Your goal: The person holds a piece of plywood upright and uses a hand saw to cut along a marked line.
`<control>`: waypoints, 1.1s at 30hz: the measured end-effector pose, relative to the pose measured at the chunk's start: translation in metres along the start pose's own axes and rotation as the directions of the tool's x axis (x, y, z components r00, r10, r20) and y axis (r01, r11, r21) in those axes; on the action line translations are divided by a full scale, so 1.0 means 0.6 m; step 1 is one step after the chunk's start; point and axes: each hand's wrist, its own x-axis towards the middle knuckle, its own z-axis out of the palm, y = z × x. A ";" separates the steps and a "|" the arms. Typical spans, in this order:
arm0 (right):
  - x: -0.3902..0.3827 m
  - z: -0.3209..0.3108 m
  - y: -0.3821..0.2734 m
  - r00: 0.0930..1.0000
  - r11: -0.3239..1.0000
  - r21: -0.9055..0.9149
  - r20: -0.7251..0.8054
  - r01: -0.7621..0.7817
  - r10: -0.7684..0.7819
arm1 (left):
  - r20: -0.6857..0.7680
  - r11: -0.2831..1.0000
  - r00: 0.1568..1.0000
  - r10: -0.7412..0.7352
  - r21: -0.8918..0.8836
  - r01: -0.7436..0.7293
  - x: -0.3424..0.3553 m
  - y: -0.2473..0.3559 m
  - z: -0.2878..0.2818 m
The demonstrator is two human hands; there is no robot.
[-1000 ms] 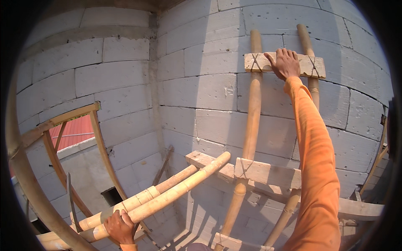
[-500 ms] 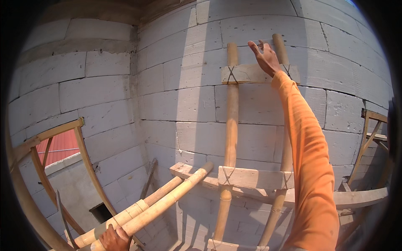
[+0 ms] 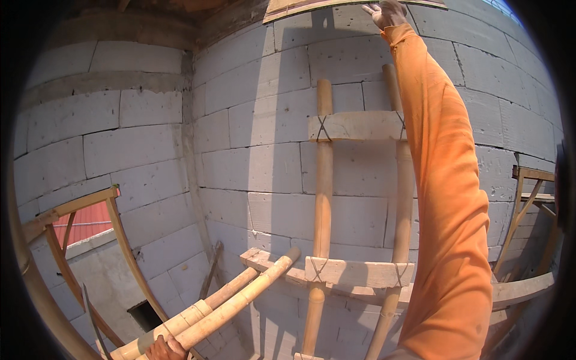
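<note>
At the lower left my left hand (image 3: 168, 349) grips two side-by-side bamboo poles (image 3: 231, 305), partly cut off by the frame. My right hand (image 3: 387, 13) is raised at the top, fingers apart, at the edge of a wooden board (image 3: 300, 11); I cannot tell whether it touches it. My orange-sleeved arm crosses in front of a bamboo ladder (image 3: 322, 210), which stands upright against the block wall, with cross boards (image 3: 348, 125) tied on by crossed lashings.
A horizontal timber (image 3: 522, 291) runs behind the ladder. A wood-framed opening (image 3: 112, 222) at left shows a red roof. Another opening with timber braces (image 3: 519, 216) is at right. An upright pole (image 3: 27, 270) stands at far left.
My right hand has left the ladder's top cross board and moved up to the board at the upper edge, which has come into view. The ladder and poles appear lower in the picture.
</note>
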 end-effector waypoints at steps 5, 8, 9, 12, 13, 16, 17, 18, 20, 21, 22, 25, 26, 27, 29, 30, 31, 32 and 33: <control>-0.005 -0.018 0.016 0.999 0.999 0.034 -0.029 0.017 -0.017 | -0.027 1.000 1.000 -0.008 0.002 0.008 -0.003 0.002 0.007; -0.013 -0.024 0.036 0.996 0.997 0.047 -0.073 0.059 -0.056 | -0.051 1.000 0.999 -0.004 0.001 0.004 -0.007 -0.002 0.016; -0.018 -0.023 0.046 0.993 0.996 0.048 -0.091 0.077 -0.073 | -0.065 1.000 0.998 0.000 -0.001 0.000 -0.007 -0.003 0.021; -0.037 -0.017 0.086 0.973 0.987 0.030 -0.175 0.160 -0.153 | -0.095 1.000 0.995 0.015 0.004 -0.015 -0.015 -0.014 0.031; -0.044 -0.016 0.093 0.960 0.981 0.017 -0.207 0.193 -0.186 | -0.116 1.000 0.993 0.016 0.003 -0.016 -0.015 -0.016 0.032; -0.066 -0.023 0.104 0.882 0.943 -0.063 -0.340 0.326 -0.327 | -0.115 1.000 0.993 0.001 0.012 0.001 -0.010 -0.010 0.038; -0.077 -0.031 0.107 0.843 0.924 -0.098 -0.383 0.369 -0.377 | -0.074 1.000 0.997 -0.013 0.022 0.014 -0.010 -0.004 0.033; -0.089 -0.032 0.104 0.770 0.892 -0.152 -0.458 0.425 -0.445 | -0.034 0.999 0.999 -0.028 0.036 0.029 -0.007 0.000 0.026; -0.141 -0.053 0.100 0.738 0.894 -0.195 -0.508 0.404 -0.445 | 0.031 0.997 0.997 -0.068 0.047 0.066 -0.014 -0.005 0.017; -0.163 -0.075 0.102 0.722 0.882 -0.209 -0.511 0.422 -0.466 | 0.071 0.996 0.994 -0.082 0.049 0.078 -0.023 -0.006 0.015; -0.188 -0.098 0.102 0.736 0.887 -0.213 -0.497 0.411 -0.460 | 0.065 0.996 0.995 -0.081 0.038 0.079 -0.032 -0.009 0.023; -0.277 -0.173 0.084 0.745 0.946 -0.175 -0.583 0.274 -0.324 | -0.022 0.999 1.000 -0.008 -0.032 0.007 -0.077 -0.060 0.095; -0.301 -0.209 0.074 0.765 0.944 -0.174 -0.553 0.282 -0.330 | -0.036 0.999 0.999 0.013 -0.048 -0.014 -0.091 -0.068 0.123; -0.321 -0.245 0.077 0.732 0.927 -0.169 -0.573 0.335 -0.369 | -0.047 0.998 0.998 0.034 -0.052 -0.037 -0.103 -0.077 0.140; -0.383 -0.315 0.074 0.744 0.921 -0.142 -0.551 0.362 -0.378 | -0.072 0.997 0.997 0.039 -0.065 -0.044 -0.132 -0.119 0.174; -0.412 -0.343 0.059 0.731 0.934 -0.134 -0.590 0.330 -0.343 | -0.086 0.994 0.996 0.020 -0.103 -0.029 -0.150 -0.138 0.203; -0.439 -0.376 0.043 0.745 0.931 -0.142 -0.565 0.336 -0.355 | -0.096 0.988 0.995 -0.002 -0.151 -0.013 -0.157 -0.139 0.225; -0.463 -0.417 0.034 0.757 0.918 -0.161 -0.524 0.362 -0.390 | -0.104 0.995 0.994 -0.028 -0.095 0.019 -0.157 -0.129 0.234; -0.501 -0.431 0.019 0.745 0.923 -0.193 -0.548 0.332 -0.382 | -0.112 0.998 0.992 -0.051 -0.029 0.048 -0.163 -0.125 0.235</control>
